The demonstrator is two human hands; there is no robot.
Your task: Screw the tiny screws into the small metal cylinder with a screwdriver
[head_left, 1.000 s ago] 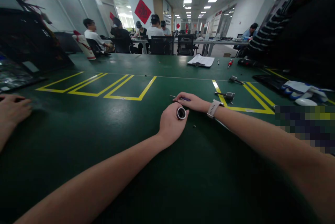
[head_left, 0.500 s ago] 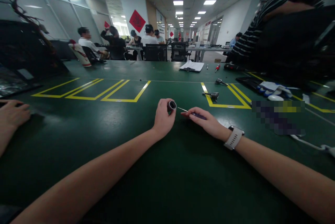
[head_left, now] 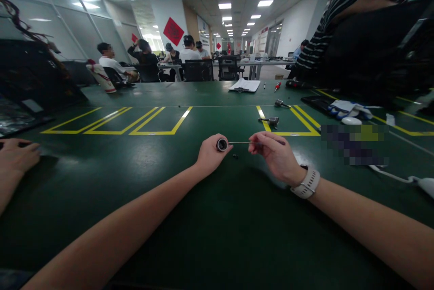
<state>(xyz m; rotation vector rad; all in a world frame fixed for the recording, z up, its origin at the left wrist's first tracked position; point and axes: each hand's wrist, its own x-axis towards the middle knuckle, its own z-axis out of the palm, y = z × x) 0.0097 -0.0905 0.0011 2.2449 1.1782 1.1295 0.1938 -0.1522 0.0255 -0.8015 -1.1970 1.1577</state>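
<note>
My left hand [head_left: 210, 156] is closed around a short, dark, hollow cylinder [head_left: 222, 145], whose round open end faces me. In my right hand [head_left: 273, 154] is a thin screwdriver [head_left: 241, 142], its slender shaft pointing left and its handle mostly covered by my fingers. The shaft's tip reaches the side of the cylinder by my left fingertips; whether it touches I cannot tell. Just below the shaft, a small dark piece [head_left: 235, 156] lies on the green table [head_left: 217, 217]. Farther right, two metal parts with thin stems, one nearer [head_left: 270, 120] and one behind [head_left: 281, 103], rest by yellow tape.
At the left edge lies another person's hand [head_left: 18, 156]. A clipboard with paper [head_left: 244, 85] and a red tool [head_left: 277, 86] are at the back. Gloves [head_left: 351, 109] and a white cable [head_left: 389, 175] lie right. A person in a striped top [head_left: 315, 50] is at far right.
My right hand has turned and risen slightly, drawing back right along with the screwdriver. The cylinder has dipped a little in my left hand. The small dark piece now shows on the table.
</note>
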